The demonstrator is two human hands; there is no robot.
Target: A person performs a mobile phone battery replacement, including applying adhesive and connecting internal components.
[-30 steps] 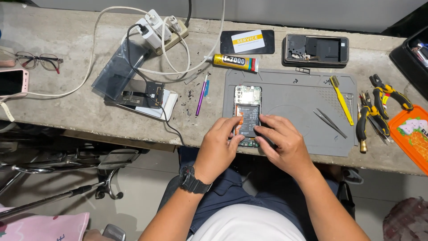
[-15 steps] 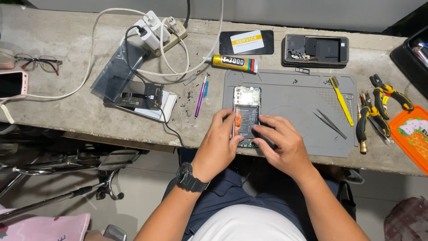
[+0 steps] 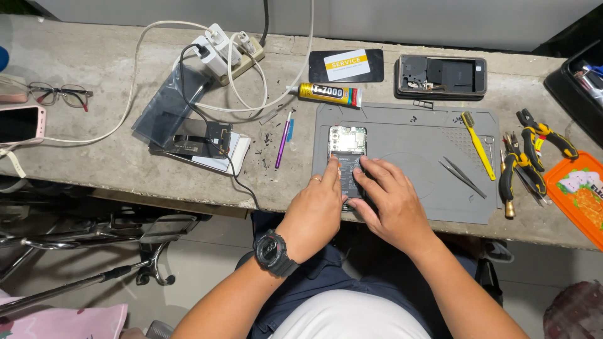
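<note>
An opened smartphone (image 3: 347,147) with its back off lies upright on a grey work mat (image 3: 408,132), circuit board at the top and dark battery below. My left hand (image 3: 317,207), with a ring and a black wristwatch, rests on the phone's lower left, its fingers pressing on the battery. My right hand (image 3: 383,198) covers the lower right of the phone, fingers laid flat on the battery. The bottom of the phone is hidden under both hands.
On the concrete bench: a glue tube (image 3: 330,93), a purple pen (image 3: 283,138), tweezers (image 3: 461,177), a yellow brush (image 3: 477,144), pliers (image 3: 537,150), an orange tray (image 3: 581,194), a phone frame (image 3: 441,76), a power strip with cables (image 3: 226,53), glasses (image 3: 56,94).
Both hands have shifted slightly on the phone; my left fingers have slid a little up over the battery. The phone has stayed in place.
</note>
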